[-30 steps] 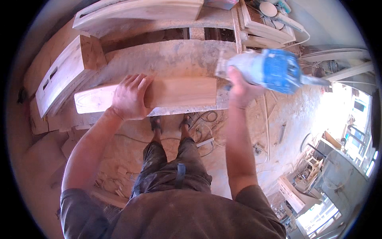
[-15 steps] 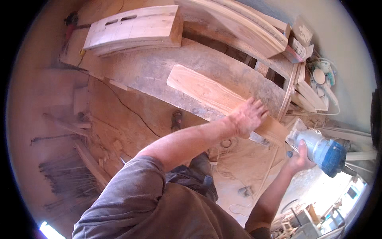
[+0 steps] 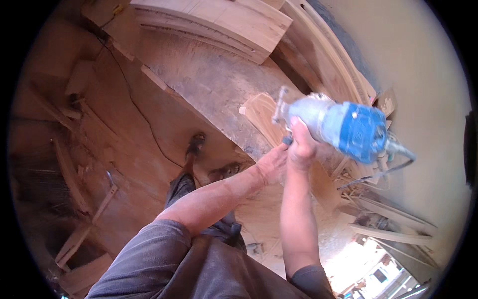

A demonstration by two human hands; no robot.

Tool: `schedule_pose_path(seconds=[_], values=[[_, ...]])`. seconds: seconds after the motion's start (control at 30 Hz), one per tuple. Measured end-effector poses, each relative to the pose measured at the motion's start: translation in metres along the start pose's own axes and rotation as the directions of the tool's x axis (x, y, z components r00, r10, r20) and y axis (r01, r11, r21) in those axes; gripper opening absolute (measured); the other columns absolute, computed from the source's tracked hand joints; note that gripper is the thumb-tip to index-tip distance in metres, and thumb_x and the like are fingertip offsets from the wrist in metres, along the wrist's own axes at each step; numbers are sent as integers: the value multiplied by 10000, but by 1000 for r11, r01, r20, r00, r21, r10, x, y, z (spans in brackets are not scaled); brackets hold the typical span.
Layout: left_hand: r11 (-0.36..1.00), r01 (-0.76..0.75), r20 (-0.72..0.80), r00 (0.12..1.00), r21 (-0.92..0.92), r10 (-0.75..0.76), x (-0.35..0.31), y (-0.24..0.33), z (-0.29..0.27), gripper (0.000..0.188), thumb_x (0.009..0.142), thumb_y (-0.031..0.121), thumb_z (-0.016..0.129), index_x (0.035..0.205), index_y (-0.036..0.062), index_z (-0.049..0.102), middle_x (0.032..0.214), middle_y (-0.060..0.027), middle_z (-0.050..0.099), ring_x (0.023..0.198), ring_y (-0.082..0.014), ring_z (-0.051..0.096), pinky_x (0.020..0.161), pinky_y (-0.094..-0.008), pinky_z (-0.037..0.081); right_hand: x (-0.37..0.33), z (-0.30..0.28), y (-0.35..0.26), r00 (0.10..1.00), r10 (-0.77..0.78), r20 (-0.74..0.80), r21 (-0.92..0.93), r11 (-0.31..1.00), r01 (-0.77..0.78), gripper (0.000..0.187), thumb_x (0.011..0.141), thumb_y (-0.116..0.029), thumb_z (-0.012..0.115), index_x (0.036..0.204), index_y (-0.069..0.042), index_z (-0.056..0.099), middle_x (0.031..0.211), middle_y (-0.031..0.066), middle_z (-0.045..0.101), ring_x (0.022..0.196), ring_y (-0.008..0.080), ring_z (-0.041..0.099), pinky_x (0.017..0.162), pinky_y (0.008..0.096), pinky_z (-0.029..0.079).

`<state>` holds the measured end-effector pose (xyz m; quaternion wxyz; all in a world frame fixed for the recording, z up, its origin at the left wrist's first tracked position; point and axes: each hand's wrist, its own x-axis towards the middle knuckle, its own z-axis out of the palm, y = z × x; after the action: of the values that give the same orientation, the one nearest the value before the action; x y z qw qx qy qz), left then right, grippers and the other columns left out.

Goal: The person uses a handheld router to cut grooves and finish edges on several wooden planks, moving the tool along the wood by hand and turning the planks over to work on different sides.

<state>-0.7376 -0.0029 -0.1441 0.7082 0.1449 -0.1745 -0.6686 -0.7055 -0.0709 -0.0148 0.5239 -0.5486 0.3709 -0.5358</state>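
A blue and grey handheld router (image 3: 343,127) is gripped in my right hand (image 3: 302,147), its thumb along the grey body. The tool is raised over the workbench, tilted on its side, with its base end pointing left. Beneath it, a pale wooden board (image 3: 261,113) lies along the bench, mostly covered by the router and my hands. My left hand (image 3: 273,165) is at the board's near edge, just left of my right wrist. Its fingers are hidden behind my right hand, so their pose and contact with the board do not show.
A stack of curved wooden pieces (image 3: 214,22) sits on the dusty workbench (image 3: 199,84). Long curved boards (image 3: 328,55) lean behind it by the wall. A black cable (image 3: 134,102) trails over the sawdust-covered floor at left, near loose timber (image 3: 69,169). More wood strips (image 3: 393,231) lie at right.
My right hand has brought the router up and leftward from the board's right end to above its middle. My left hand has shifted left in the picture. The view has turned.
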Motion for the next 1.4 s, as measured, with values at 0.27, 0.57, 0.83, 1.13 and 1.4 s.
schedule_pose_path(seconds=[0.27,0.57,0.83,1.13,1.4], values=[[937,50,89,996,-345,-21,12,-26,-10,537,1081,237,453,1559,75,271,1594,-48,329,1479,-162,310,1249,-313,228,22,69,45,979,-131,154,-30,990,138,777,611,18,762,1342,55,500,1214,167,621,1104,289,631,999,426,504],[835,36,134,990,-549,45,9,-22,-11,596,1073,211,467,1591,86,201,1633,-42,286,1520,-176,251,1264,-318,197,23,52,59,940,-73,333,-248,955,162,761,638,-7,776,1348,41,506,1232,172,620,1136,300,620,1026,424,484],[458,163,240,964,-874,116,16,-35,-20,579,1056,232,476,1581,109,266,1621,-30,332,1515,-174,280,1262,-341,214,16,40,58,913,-52,404,-358,910,210,565,745,-131,800,1263,9,622,1245,163,665,1138,313,631,1015,419,469],[500,161,239,966,-851,95,15,-34,-20,562,1019,232,490,1540,98,328,1597,-57,363,1505,-209,298,1256,-369,228,14,30,62,860,-119,497,-424,831,361,493,757,-128,810,1205,11,658,1210,167,683,1095,344,646,1006,439,478],[568,101,196,975,-817,108,13,-33,-17,550,987,233,502,1504,88,384,1576,-81,391,1497,-241,314,1250,-394,240,-20,33,46,856,24,517,-514,808,288,702,731,-273,798,1315,22,543,1260,180,606,1157,328,595,1036,438,465]])
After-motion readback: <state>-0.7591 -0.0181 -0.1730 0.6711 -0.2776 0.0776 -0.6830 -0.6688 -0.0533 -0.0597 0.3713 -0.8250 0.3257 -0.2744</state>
